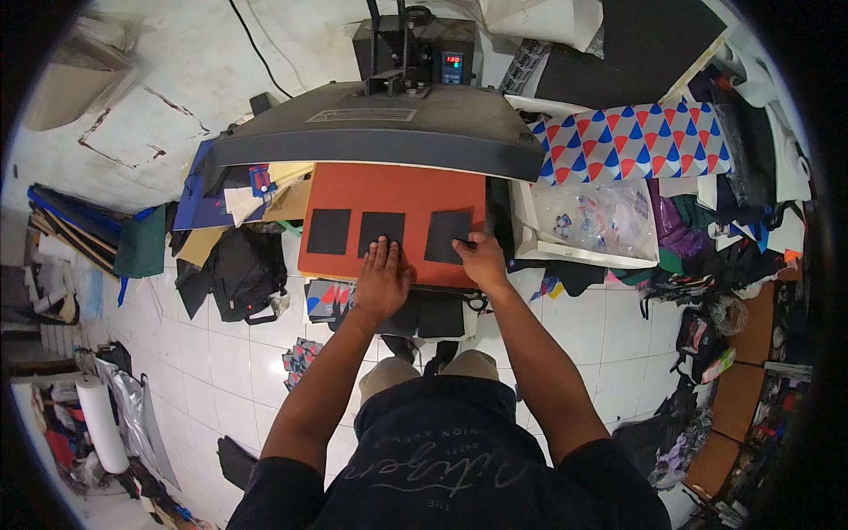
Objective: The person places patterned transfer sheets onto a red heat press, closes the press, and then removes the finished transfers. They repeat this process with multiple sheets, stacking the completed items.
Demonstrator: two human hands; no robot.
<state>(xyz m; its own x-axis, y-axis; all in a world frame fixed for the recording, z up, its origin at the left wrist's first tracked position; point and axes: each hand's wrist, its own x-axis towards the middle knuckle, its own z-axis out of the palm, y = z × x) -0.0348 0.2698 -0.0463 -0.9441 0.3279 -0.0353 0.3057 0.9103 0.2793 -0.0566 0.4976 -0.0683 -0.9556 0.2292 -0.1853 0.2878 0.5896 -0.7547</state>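
Three black rectangular pieces lie in a row on the orange-red pad (397, 187) of a heat press. The left black piece (328, 231) lies apart from both hands. Flat on the lower part of the middle black piece (382, 227) rests my left hand (383, 281), its fingers stretched out and pointing away from me. My right hand (482, 261) has its fingers closed at the lower right edge of the right black piece (447, 231), which sits slightly tilted. Above the pad's far side hangs the raised dark upper plate (380, 146) of the press.
A control box with a lit display (451, 67) stands behind the press. Right of the pad, a white tray (638, 258) holds clear plastic bags, below a patterned roll (636, 141). A black bag (252, 274) and loose fabric lie left. Patterned pieces (302, 360) lie on the tiled floor.
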